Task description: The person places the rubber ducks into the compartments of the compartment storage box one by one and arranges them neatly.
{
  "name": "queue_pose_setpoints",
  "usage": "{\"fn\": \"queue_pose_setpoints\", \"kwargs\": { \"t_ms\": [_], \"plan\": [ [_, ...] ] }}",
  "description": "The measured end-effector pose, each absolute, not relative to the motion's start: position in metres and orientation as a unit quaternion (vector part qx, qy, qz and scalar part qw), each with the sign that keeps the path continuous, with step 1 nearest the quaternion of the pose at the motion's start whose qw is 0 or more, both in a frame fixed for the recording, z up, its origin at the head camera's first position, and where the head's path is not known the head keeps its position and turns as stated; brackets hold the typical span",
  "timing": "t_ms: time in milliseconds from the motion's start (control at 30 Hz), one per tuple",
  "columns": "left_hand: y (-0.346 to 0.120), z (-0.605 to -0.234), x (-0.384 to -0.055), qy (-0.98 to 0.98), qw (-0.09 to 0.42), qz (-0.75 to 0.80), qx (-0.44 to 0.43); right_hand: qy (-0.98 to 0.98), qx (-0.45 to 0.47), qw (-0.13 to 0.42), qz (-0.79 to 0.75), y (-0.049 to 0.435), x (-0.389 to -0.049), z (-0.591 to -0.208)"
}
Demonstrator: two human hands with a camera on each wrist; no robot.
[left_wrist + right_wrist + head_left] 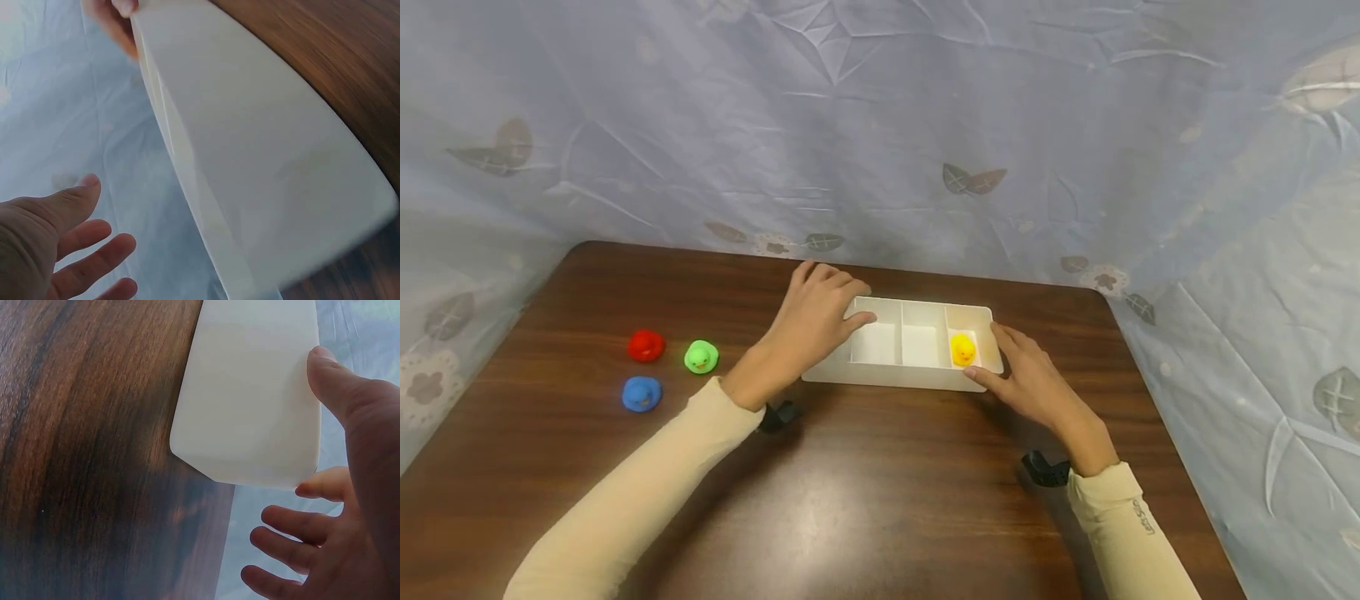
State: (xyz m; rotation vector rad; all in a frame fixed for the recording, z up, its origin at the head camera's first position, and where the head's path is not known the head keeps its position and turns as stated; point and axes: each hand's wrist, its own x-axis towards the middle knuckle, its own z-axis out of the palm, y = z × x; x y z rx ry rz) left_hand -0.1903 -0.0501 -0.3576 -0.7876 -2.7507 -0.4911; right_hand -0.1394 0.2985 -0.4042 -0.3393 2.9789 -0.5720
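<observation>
A white divided tray [891,375] lies near the far side of the table, with a yellow toy duck [963,349] in its rightmost compartment. My left hand [820,312] hovers over the tray's left end and hides part of it; in the left wrist view its fingers are spread and apart from the tray. At the right end, my right hand [1033,375] touches the front corner, thumb [325,372] against the front rim and index fingertip at the end wall. The other right fingers are extended and hold nothing.
Left of the tray, a red toy duck [646,345], a green one [702,357] and a blue one [642,393] sit on the dark wooden table [820,517]. A patterned cloth [880,142] hangs behind the table and at its sides.
</observation>
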Motion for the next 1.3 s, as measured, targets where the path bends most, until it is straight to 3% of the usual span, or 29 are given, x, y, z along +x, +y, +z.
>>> {"fn": "queue_pose_setpoints", "kwargs": {
  "t_ms": [167,733,1000,1300],
  "plan": [
    [-0.087,-0.358,-0.181,-0.949,0.134,-0.157,-0.238,0.974,-0.108,0.049,-0.191,0.300,-0.137,-0.405],
    [-0.168,-0.382,-0.166,-0.970,0.108,-0.156,-0.152,0.976,-0.106,0.051,-0.185,0.301,-0.136,-0.403],
    [-0.192,-0.398,-0.156,-0.973,0.109,-0.150,-0.137,0.974,-0.103,0.059,-0.191,0.299,-0.138,-0.403],
    [-0.205,-0.405,-0.149,-0.980,0.075,-0.141,-0.117,0.974,-0.104,0.059,-0.191,0.298,-0.139,-0.403]
  ]
}}
